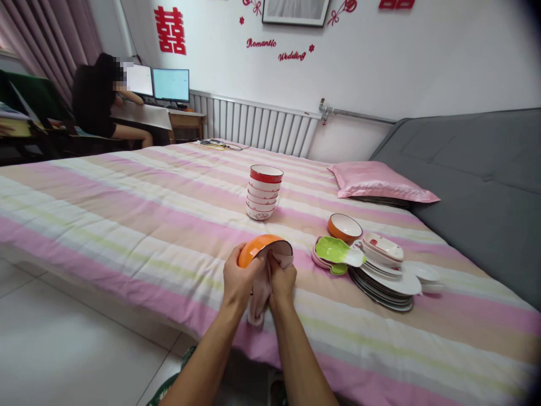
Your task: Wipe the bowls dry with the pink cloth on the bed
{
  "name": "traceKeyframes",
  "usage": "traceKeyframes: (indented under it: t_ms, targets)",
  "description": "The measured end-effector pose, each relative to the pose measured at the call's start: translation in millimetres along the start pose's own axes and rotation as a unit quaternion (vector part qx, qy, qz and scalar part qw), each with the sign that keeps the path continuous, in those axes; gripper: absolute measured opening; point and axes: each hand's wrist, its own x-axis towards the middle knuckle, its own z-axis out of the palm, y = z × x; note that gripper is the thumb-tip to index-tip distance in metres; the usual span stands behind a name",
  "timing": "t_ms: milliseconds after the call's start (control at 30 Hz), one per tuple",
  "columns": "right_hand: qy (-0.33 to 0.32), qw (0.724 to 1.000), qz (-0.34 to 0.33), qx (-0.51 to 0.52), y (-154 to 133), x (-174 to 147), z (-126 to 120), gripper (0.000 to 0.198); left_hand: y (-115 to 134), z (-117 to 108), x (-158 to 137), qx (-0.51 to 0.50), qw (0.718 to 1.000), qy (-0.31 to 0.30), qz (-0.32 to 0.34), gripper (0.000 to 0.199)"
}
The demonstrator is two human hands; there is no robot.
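Note:
An orange bowl point(257, 248) with a pale inside and dark rim is tilted on its side above the bed's near edge. Wrapped around its left side, my left hand point(237, 276) grips it. My right hand point(282, 280) is closed on a pale pink cloth point(261, 293) and presses it into the bowl's inside; the cloth's lower end hangs between my wrists. Some of the right fingers are hidden by the cloth and bowl. Beyond my hands stands a stack of white and red bowls point(264, 194). Another orange bowl point(344, 228) sits to the right.
Right of my hands lie a green leaf-shaped dish point(336, 251), stacked plates point(386, 287) and small white rectangular dishes point(382, 251). A pink pillow point(380, 180) rests by the grey headboard point(473, 175). Cables point(220, 145) lie at the far edge. A person point(95, 101) sits at a desk.

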Motion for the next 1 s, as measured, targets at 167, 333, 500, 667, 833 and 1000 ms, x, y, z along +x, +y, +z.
traceKeyframes:
  t_ms: [167,333,500,667,833,1000]
  targets:
    - [0.002,1.000,0.008,0.002,3.4,1.1,-0.5,0.034,-1.8,-1.0,1.9,-0.008,1.000,0.001,-0.006,0.037]
    - [-0.021,1.000,0.014,0.015,3.3,-0.5,0.0,0.031,0.8,-1.2,2.0,-0.018,0.999,0.015,-0.023,0.034]
    - [-0.049,0.998,0.021,0.024,0.1,-2.3,0.2,0.036,-0.4,-1.6,2.5,-0.009,1.000,0.017,-0.022,0.034]
    - [-0.052,0.998,0.030,0.022,1.5,-1.5,0.1,0.038,-2.9,-1.9,2.3,0.000,1.000,0.012,-0.016,0.036]
    - [-0.051,0.998,0.032,0.023,1.6,-1.6,0.3,0.036,-1.4,-1.1,2.1,0.006,1.000,0.012,-0.020,0.037]
    - [-0.053,0.998,0.034,0.021,2.0,-2.2,-0.2,0.036,-0.3,-0.9,1.8,-0.005,0.999,0.016,-0.031,0.036]
